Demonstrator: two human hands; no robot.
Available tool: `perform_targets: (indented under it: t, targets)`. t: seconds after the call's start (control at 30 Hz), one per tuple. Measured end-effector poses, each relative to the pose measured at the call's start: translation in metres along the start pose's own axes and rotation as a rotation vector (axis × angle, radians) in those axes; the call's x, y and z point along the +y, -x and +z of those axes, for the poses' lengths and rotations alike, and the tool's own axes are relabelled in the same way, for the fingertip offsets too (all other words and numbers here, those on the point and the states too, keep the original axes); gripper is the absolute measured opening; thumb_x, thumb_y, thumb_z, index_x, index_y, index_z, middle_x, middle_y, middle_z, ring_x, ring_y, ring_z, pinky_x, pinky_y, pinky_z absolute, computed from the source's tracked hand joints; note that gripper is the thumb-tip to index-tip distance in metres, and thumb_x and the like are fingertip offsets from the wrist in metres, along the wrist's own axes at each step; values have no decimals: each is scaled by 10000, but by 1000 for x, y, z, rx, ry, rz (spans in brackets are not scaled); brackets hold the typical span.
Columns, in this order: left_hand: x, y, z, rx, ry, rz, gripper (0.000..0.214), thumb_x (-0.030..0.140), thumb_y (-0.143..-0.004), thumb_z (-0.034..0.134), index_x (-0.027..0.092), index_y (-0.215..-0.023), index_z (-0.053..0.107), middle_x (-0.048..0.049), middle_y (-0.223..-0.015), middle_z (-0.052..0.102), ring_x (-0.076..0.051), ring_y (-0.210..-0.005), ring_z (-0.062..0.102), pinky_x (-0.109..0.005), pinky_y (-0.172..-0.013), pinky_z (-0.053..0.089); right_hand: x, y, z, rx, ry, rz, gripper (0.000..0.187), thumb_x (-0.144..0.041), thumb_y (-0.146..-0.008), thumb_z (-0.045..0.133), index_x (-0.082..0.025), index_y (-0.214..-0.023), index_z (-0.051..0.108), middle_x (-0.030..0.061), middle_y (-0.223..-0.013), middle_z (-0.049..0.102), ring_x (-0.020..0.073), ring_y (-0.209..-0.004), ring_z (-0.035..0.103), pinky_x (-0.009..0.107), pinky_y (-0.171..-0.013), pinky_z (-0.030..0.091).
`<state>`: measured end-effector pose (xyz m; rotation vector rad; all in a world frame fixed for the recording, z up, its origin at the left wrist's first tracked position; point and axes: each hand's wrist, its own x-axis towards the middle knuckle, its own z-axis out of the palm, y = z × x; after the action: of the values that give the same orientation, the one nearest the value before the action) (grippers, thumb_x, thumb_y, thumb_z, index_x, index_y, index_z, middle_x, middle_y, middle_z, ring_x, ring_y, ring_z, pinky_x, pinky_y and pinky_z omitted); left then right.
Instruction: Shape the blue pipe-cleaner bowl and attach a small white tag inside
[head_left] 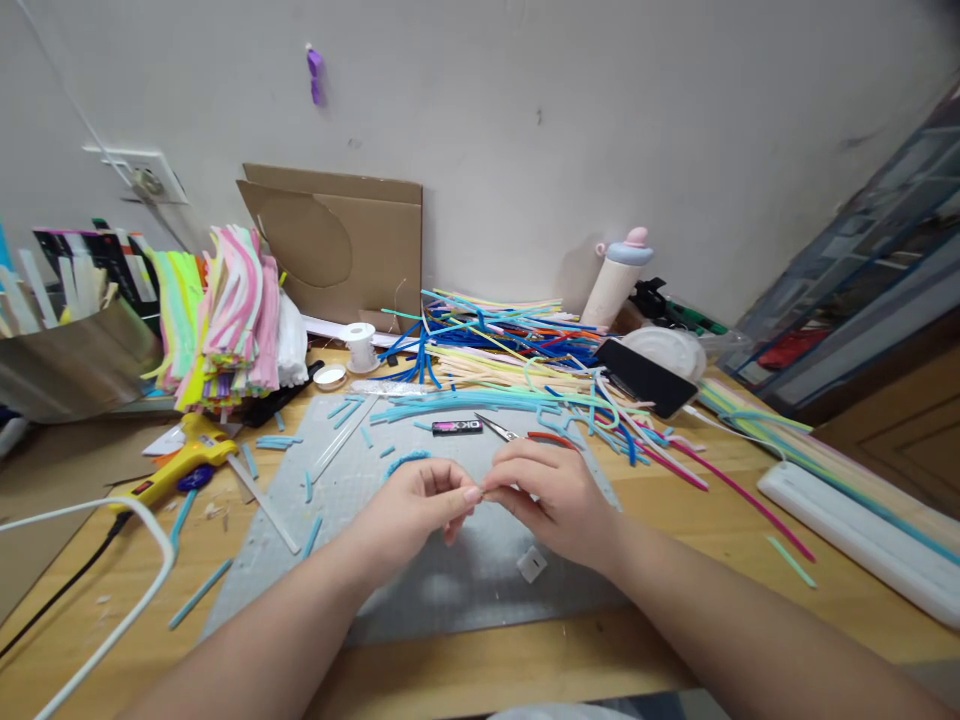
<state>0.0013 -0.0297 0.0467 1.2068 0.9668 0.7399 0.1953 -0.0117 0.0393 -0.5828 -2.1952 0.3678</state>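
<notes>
Head view is showing both bare hands meeting over a grey cutting mat (420, 615), their fingertips almost touching. The left hand (431, 492) is pinching from one side, thumb pointing toward the right hand (551, 490), whose thumb and forefinger are closing in from the other; between them they are clamping a tiny piece (481, 496) – too small and too covered for me to tell what it is, which way it is pointing or how its long axis is running. Just beyond the left hand, a blue fuzzy coil (407, 460) is curving in a short arc. Past the right hand's knuckles, an orange-handled tool (499, 430) is lying with its slim tip pointing away and leftward, its long axis slanting back toward that hand. Near the tip, a black tube (457, 427) is lying nearly crosswise, and behind it a bundle of light-blue stems (465, 403) is stretching from side to side – roughly parallel to the tube. Nearer the mat's front edge, a small white square (532, 565) is resting askew.
</notes>
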Motion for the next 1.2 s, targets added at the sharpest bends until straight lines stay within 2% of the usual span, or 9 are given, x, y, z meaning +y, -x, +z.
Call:
perform_targets:
  t: [0.13,0.3,0.47,0.57,0.83,1.2]
  targets:
    - [0,-1,-1,4,69,-4,310,412,-759,671,148,-660,542,36,-542,493,-73,-496,411,-219,-511,290,0,-1,1,27,-1,51,100,-131,-887,538,-202,-893,609,41,-810,644,148,-753,593,272,-678,472]
    - [1,-1,1,-10,129,-45,307,413,-723,704,151,-672,551,33,-549,510,-77,-494,432,-219,-513,316,-2,0,1,13,21,59,99,-122,-868,543,-197,-874,607,41,-795,635,150,-736,585,277,-665,462]
    - [-1,-2,2,-9,157,-90,261,366,-708,717,152,-695,569,35,-543,520,-78,-481,451,-211,-497,343,-1,0,4,25,33,14,115,-116,-856,534,-201,-878,608,39,-790,648,145,-718,591,268,-638,468]
    - [-2,-2,3,-42,246,-106,212,305,-713,706,154,-691,559,42,-536,509,-72,-469,437,-203,-488,363,0,0,5,30,48,-17,127,-102,-841,539,-197,-890,610,42,-799,662,149,-735,604,270,-652,480]
    - [-5,0,4,-86,462,-242,107,190,-730,645,142,-699,554,29,-592,503,-54,-471,443,-160,-439,369,0,-2,-1,-66,79,-26,126,-104,-842,536,-190,-879,621,40,-808,666,139,-737,613,259,-661,464]
    - [-6,-1,5,-113,435,-274,183,230,-709,715,148,-692,553,27,-553,536,-62,-453,472,-169,-447,417,-7,-1,6,-9,72,63,111,-93,-789,537,-182,-743,585,14,-694,621,121,-628,551,238,-579,404]
